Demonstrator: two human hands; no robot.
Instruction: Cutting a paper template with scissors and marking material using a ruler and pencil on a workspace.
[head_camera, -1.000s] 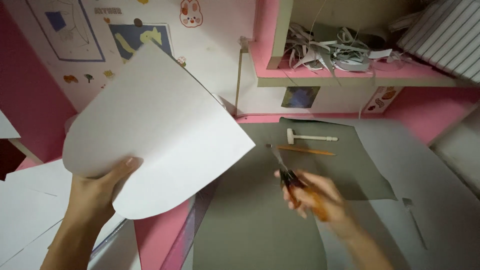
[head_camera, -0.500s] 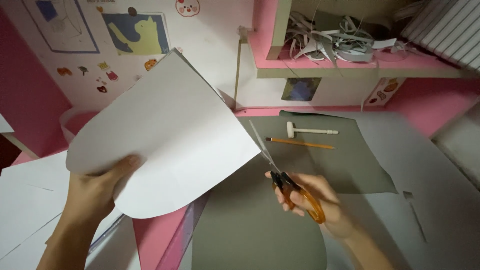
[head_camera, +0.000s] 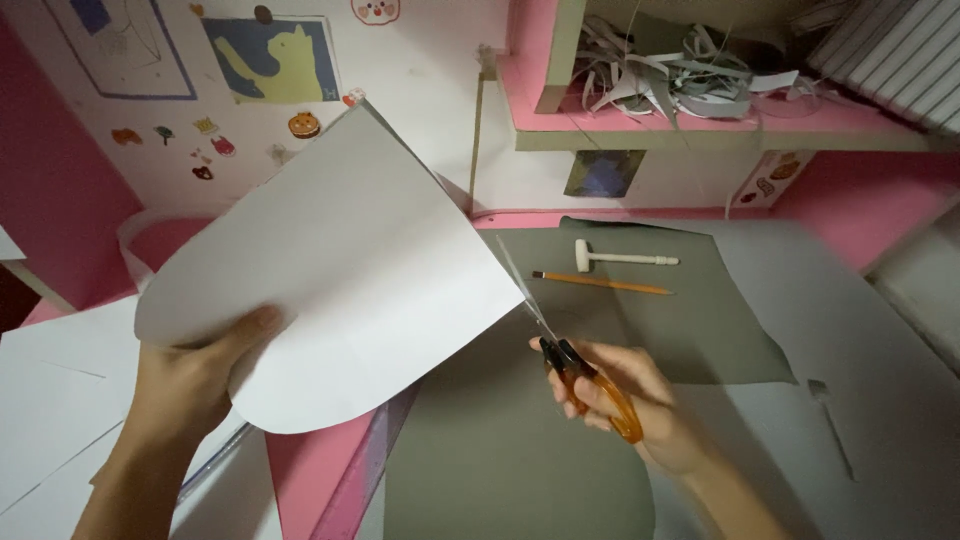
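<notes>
Small colourful stickers (head_camera: 210, 150) on white wall, cat picture (head_camera: 270, 60)

A pink desk (head_camera: 310, 470) is covered by grey sheets (head_camera: 520, 450); beyond the right hand (head_camera: 620, 395), a pencil (head_camera: 600, 283) and mallet (head_camera: 622, 257) are laid.

Paper sheet (head_camera: 340, 280) left, scissors (head_camera: 570, 360) at its right edge; pencil (head_camera: 600, 283), mallet (head_camera: 620, 257) behind on mat (head_camera: 720, 330).

Matt paper and card, with glossy plastic and bare metal at the scissors

The white sheet (head_camera: 330, 290) looks like smooth, matt paper; the scissors (head_camera: 570, 355) at its 4 o'clock edge have glossy orange plastic handles and thin metal blades; beneath lies dull grey card (head_camera: 700, 320), flat and unshiny.
</notes>
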